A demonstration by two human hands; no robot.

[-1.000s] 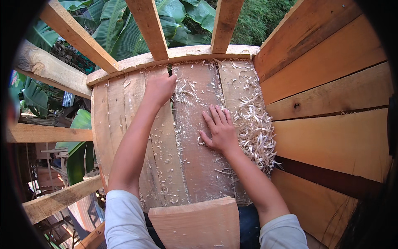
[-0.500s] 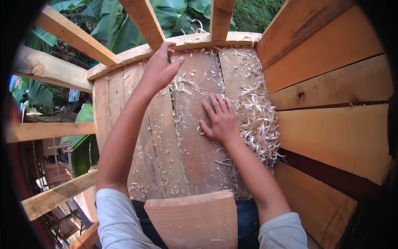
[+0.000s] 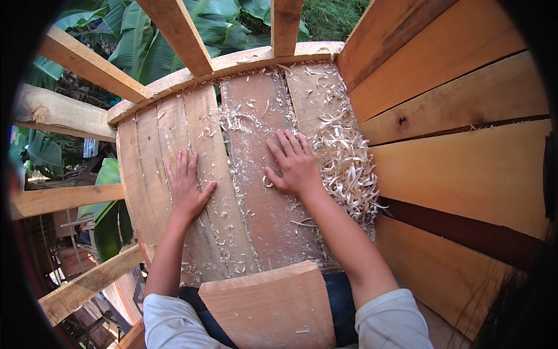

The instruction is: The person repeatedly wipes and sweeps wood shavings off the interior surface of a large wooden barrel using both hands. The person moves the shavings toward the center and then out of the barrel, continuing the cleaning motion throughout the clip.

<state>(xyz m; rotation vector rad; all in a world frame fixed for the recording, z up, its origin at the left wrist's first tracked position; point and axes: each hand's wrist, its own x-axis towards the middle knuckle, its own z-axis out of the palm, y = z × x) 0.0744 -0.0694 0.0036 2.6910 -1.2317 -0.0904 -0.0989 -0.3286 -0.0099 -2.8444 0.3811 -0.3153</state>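
Note:
Both of my palms face down over a floor of wooden planks (image 3: 261, 209). My left hand (image 3: 188, 186) lies on the paler boards at left, its fingers stretched out and the thumb apart. On the reddish-brown middle plank rests my right hand (image 3: 294, 164), fingers spread, with nothing in it. A heap of curled wood shavings (image 3: 347, 168) sits just right of that hand. Smaller curls and pale dust are scattered over the boards around both hands. Close to my body, a smooth light-brown board (image 3: 267, 308) lies across my lap, between my forearms.
Wide planks (image 3: 459, 174) form a wall on the right, with a dark gap low in it. A wooden rail (image 3: 232, 64) edges the far side, with upright posts (image 3: 177, 35) rising from it. More beams (image 3: 70, 200) stand at left. Banana leaves (image 3: 154, 52) grow beyond.
My left hand has come down from near the far rail and back toward me onto the left planks. My right hand stays on the middle plank. The view has shifted slightly.

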